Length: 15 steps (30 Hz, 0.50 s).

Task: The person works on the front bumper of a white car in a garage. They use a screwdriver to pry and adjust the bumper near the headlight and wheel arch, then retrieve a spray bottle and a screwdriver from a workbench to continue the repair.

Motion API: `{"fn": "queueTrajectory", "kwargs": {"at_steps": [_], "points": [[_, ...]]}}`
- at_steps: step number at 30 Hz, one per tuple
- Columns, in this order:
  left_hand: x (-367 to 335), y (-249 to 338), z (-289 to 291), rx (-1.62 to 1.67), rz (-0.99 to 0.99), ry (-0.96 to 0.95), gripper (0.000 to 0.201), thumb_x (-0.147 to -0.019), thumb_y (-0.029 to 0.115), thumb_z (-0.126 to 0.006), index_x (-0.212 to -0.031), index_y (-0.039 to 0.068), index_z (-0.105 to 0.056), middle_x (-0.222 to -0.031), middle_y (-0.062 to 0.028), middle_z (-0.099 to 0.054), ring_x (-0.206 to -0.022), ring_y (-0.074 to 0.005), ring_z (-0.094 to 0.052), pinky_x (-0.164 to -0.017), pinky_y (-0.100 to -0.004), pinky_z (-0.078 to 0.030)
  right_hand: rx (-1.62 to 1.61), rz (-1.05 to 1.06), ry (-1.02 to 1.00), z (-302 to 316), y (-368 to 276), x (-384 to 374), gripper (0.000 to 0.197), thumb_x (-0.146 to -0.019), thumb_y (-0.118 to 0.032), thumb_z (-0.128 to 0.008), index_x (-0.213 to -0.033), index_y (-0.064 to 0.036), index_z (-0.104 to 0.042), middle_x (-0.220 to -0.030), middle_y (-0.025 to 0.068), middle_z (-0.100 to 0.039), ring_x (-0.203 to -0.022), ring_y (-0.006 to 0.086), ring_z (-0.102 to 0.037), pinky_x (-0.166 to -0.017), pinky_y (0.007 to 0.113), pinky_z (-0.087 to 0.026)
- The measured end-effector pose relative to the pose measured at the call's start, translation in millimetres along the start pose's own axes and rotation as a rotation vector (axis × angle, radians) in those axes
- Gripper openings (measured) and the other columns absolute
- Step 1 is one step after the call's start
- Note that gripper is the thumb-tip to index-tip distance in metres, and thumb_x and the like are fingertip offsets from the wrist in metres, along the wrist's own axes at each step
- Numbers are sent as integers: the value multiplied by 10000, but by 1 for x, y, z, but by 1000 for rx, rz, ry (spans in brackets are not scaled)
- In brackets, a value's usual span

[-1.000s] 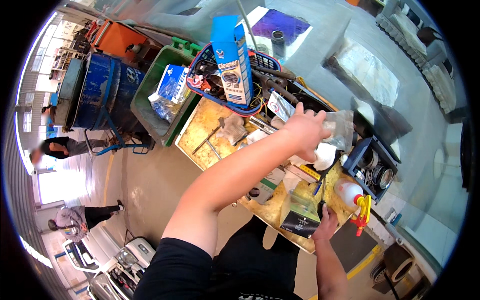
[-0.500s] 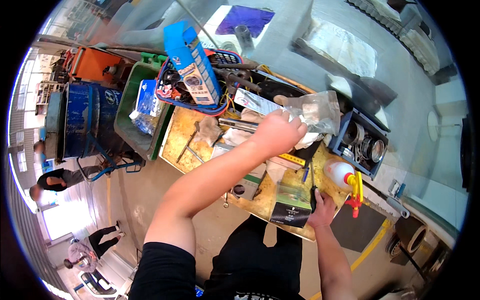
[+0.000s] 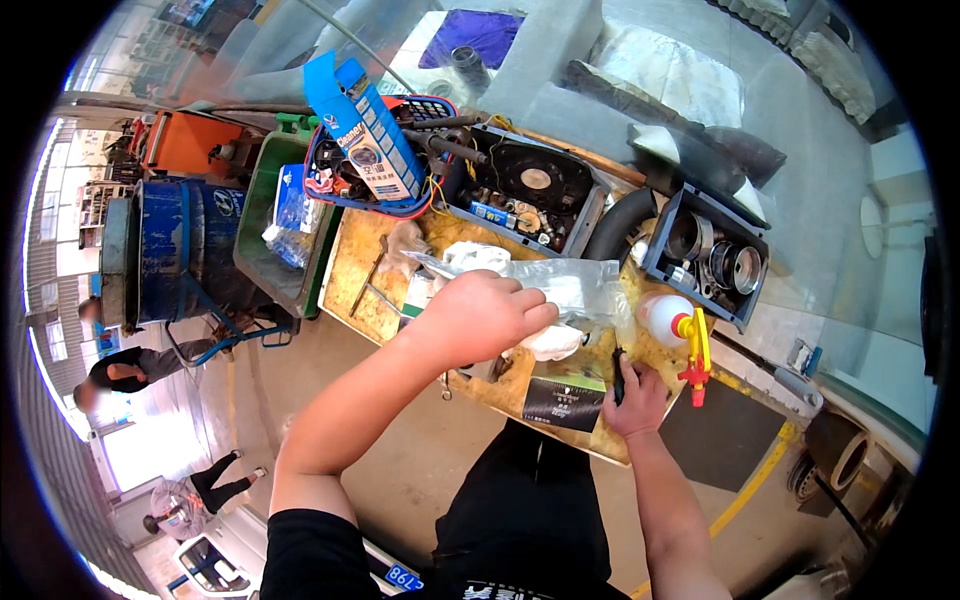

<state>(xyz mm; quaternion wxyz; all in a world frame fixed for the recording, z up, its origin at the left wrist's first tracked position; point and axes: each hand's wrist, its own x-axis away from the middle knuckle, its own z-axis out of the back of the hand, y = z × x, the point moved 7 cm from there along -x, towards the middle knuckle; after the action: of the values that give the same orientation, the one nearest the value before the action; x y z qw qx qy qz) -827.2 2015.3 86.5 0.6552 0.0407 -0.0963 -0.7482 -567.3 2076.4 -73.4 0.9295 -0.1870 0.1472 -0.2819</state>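
My left hand (image 3: 495, 315) is closed on a clear plastic bag (image 3: 590, 285), which stretches to the right across the worktable. White cloth (image 3: 555, 343) shows below the bag, and more lies behind my fingers. Near the table's front right, my right hand (image 3: 640, 400) grips the black handle of a screwdriver (image 3: 619, 376); its shaft cannot be made out. A dark box with a green top (image 3: 562, 402) stands just left of my right hand. Beyond that hand is a white spray bottle (image 3: 665, 320) with a yellow and red trigger head.
Behind the bag sits a grey crate (image 3: 520, 235) of mixed parts. Another grey crate (image 3: 655, 265) holds metal rings. A basket (image 3: 435, 105) carries a tall blue box (image 3: 370, 140). Left are a green bin (image 3: 255, 235) and a blue drum (image 3: 185, 245). Two people are far left.
My left hand has drawn the plastic bag toward me and left, off the grey crate, uncovering its parts. My right hand stays at the screwdriver, and the view has shifted slightly.
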Motion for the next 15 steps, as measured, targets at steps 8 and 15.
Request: {"fn": "queueTrajectory", "kwargs": {"at_steps": [8,15], "points": [[-14,-27,-32,27,126,-24,278,-679,154,-758,-939,139,-662,-876,-17,-618,-976,-251,-599,-895,-401,-442,-11,-3,-10,-3,3,3,653,-703,-202,-719,-1344,-158,-604,-1078,160,-614,-944,363,-604,-820,473,-521],[-23,-44,-18,256,169,17,430,-712,243,-777,-1104,82,-702,-1045,-98,-649,-1064,-311,-596,-988,-407,-434,-13,9,-13,-3,1,-1,664,-699,-198,-726,-1351,-155,-608,-1111,152,-617,-970,346,-603,-833,468,-512]]}}
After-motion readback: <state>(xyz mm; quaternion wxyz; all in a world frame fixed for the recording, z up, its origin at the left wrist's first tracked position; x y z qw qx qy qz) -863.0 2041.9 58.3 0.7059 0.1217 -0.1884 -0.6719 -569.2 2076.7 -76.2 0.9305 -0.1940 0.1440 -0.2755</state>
